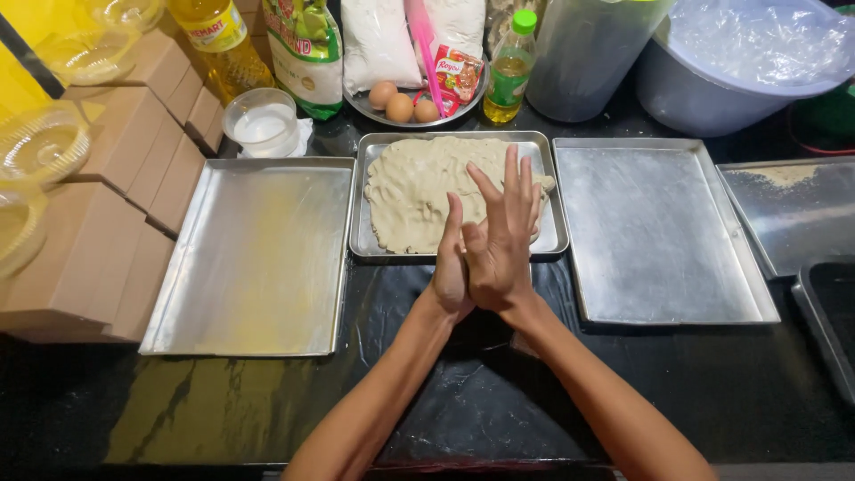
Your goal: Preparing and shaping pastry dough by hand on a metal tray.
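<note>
My left hand (450,267) and my right hand (503,227) are pressed palm to palm over the near edge of a small metal tray (363,242). The right hand's fingers are spread and point away from me; the left hand lies flat against it. Nothing shows between the palms. Beige dough (414,187) is spread unevenly across the small tray, just beyond the fingertips. Both forearms come up from the bottom edge over a black tabletop.
Large bare metal trays lie on the left (258,258) and the right (655,232), with another tray (793,214) and a dark pan (828,312) far right. Behind stand a glass bowl (263,125), a plate of eggs (401,107), oil bottles (509,71), bags and a basin (739,62). Cardboard boxes (107,196) fill the left.
</note>
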